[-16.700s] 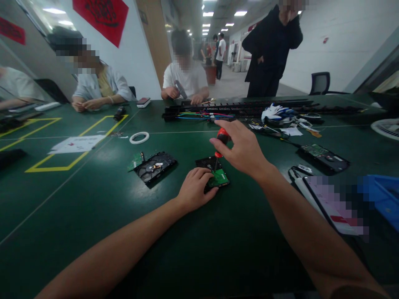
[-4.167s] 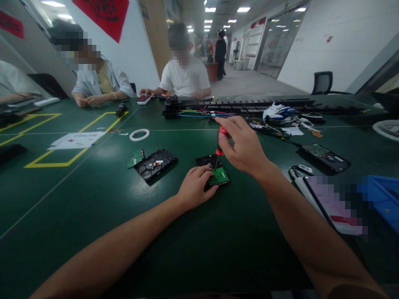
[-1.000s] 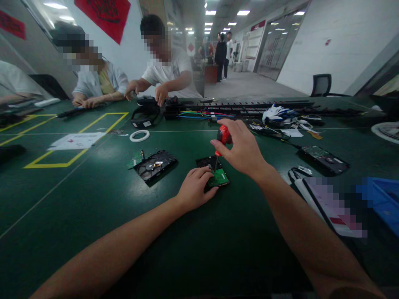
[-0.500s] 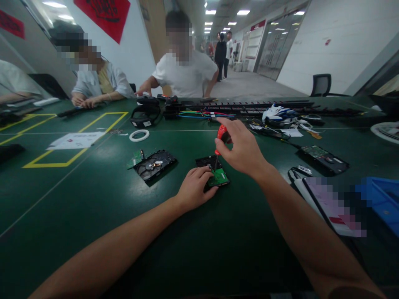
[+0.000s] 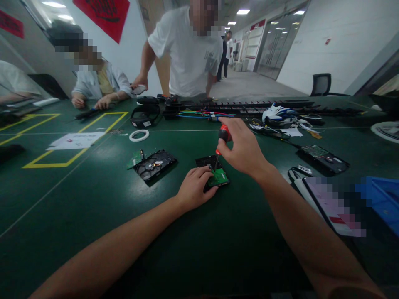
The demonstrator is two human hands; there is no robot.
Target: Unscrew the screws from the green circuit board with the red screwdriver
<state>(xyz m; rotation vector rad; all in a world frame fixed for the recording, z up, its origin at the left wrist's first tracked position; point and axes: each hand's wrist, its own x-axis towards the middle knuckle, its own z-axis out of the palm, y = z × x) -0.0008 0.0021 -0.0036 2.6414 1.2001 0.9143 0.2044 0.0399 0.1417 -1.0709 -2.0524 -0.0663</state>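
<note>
Looking stiff but fragile, the hard drive suits edge holds, left fingers clasping it, right fingers clamping a screwdriver.

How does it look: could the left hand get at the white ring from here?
Likely yes, with a stretch, once the left hand lets go of the hard drive it holds. The other drive lies between but looks low enough to pass over, and nothing covers the white ring.

We faced a white wall at right, glass doors beside it, grey floor under lit ceiling lights, a red hanging, a dark chair beyond our green table.
</note>
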